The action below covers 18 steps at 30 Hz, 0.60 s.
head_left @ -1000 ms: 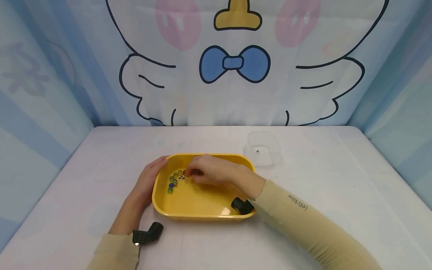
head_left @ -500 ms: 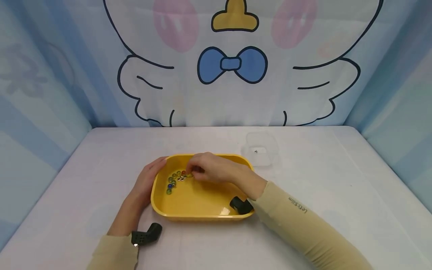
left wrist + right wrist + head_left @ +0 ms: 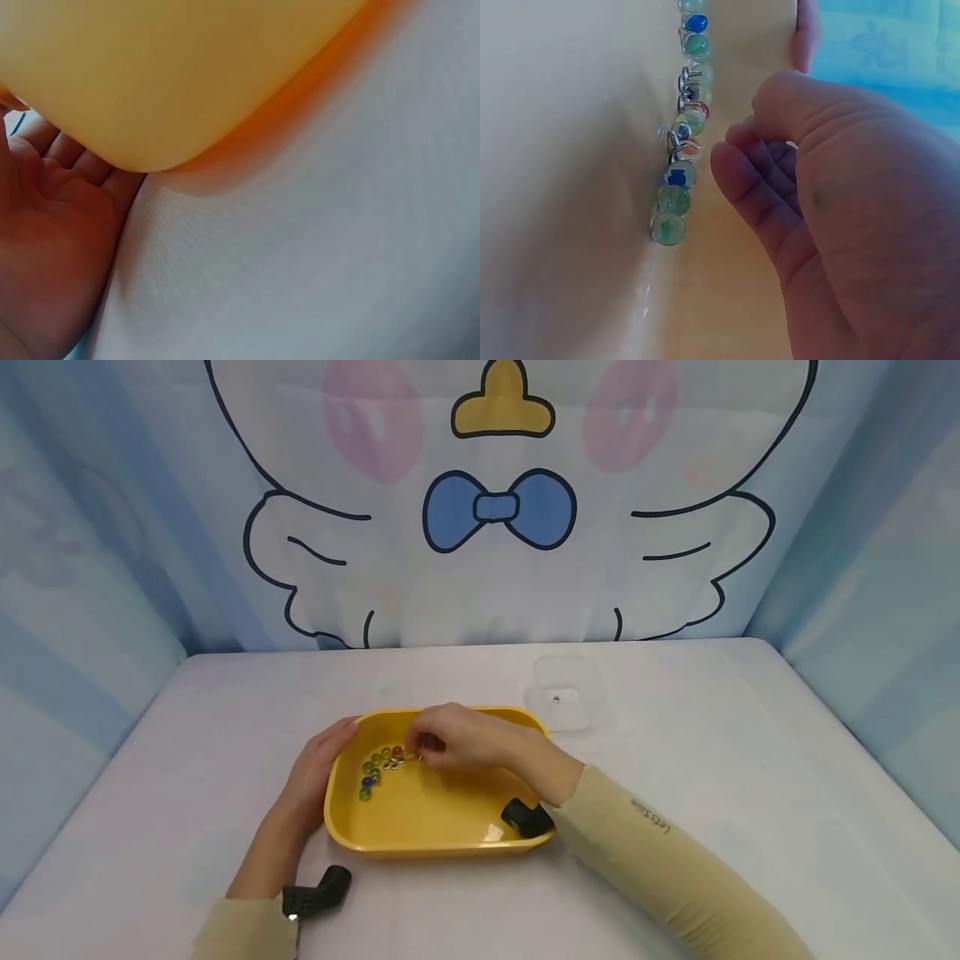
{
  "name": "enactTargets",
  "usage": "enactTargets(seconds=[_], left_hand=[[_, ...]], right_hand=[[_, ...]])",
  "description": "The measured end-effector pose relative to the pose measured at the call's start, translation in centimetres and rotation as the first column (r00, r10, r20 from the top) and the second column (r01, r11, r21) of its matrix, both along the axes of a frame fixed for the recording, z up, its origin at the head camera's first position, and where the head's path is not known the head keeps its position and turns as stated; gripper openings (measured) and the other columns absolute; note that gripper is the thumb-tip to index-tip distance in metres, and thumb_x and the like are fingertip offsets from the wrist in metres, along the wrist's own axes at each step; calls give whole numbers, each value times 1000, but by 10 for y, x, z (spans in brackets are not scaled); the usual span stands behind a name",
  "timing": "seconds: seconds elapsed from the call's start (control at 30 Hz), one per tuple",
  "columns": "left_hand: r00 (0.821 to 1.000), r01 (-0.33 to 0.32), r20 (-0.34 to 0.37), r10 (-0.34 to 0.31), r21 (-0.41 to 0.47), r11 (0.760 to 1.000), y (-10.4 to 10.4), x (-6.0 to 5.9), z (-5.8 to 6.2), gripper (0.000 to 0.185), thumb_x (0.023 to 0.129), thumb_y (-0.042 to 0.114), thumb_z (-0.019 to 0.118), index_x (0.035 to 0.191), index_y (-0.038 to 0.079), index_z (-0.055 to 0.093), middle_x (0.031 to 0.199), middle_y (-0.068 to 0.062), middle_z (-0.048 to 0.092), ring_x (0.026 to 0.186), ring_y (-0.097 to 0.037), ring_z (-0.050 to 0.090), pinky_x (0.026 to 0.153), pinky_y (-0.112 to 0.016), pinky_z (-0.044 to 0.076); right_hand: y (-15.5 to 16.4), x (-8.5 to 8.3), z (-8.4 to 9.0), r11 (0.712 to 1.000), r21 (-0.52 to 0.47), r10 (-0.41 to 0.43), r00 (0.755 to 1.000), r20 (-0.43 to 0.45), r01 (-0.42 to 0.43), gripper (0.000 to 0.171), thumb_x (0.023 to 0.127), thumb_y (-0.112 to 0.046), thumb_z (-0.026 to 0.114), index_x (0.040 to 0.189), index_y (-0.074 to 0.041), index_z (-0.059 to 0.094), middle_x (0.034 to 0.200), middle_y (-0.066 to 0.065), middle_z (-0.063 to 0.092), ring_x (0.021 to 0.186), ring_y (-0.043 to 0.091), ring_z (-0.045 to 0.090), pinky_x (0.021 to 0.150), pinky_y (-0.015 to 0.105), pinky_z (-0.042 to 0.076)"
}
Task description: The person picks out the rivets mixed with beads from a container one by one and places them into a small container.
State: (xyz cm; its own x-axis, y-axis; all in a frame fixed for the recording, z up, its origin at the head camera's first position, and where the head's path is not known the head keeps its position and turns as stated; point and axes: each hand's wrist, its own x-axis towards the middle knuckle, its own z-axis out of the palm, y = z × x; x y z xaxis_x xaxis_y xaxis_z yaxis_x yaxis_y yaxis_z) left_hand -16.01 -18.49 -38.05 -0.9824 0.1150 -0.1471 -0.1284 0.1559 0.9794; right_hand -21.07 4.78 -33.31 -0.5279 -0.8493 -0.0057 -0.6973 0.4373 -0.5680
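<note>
My left hand (image 3: 311,770) rests along the outer left side of a yellow tray (image 3: 442,847), its fingers stretched toward the far corner. In the left wrist view, the palm (image 3: 56,217) faces the tray's wall, and the fingertips are hidden behind it. Inside the tray, my right hand (image 3: 468,739) reaches down with curled fingers beside a curved row of glass marbles (image 3: 367,782). Small silver metal pieces (image 3: 681,142) lie among the marbles. Right thumb and fingertips come together close to the row; I cannot tell whether something small sits between them.
A clear plastic box (image 3: 573,718) with a small dark metal bit in it stands behind the tray, to the right. The white-covered table (image 3: 720,793) surrounds the tray. A printed cloth (image 3: 495,593) closes off the back.
The head view has shifted, so the tray appears slightly further left and lower. My right fingers have edged rightward along the row, baring more of a yellowish marble. My left hand stays on the tray.
</note>
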Motion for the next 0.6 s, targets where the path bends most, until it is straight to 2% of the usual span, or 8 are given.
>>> enactTargets(seconds=[0.3,0.6], left_hand=[[999,-23,36,23,-1,1000,-1,2,-2,58,109,44,33,153,8,40,154,-10,43,144,-23,34,120,-41,21],[999,-31,32,30,30,999,-1,3,-3,57,109,43,34,152,8,41,153,-9,44,143,-21,35,120,-38,22]], right_hand=[[0,0,1,1000,-9,-4,1000,-12,4,16,95,2,61,107,-3,70,99,2,62,87,14,55,77,20,48],[3,-2,3,998,-63,4,1000,-29,-6,16,95,2,62,109,-1,70,102,6,65,89,14,57,80,19,50]])
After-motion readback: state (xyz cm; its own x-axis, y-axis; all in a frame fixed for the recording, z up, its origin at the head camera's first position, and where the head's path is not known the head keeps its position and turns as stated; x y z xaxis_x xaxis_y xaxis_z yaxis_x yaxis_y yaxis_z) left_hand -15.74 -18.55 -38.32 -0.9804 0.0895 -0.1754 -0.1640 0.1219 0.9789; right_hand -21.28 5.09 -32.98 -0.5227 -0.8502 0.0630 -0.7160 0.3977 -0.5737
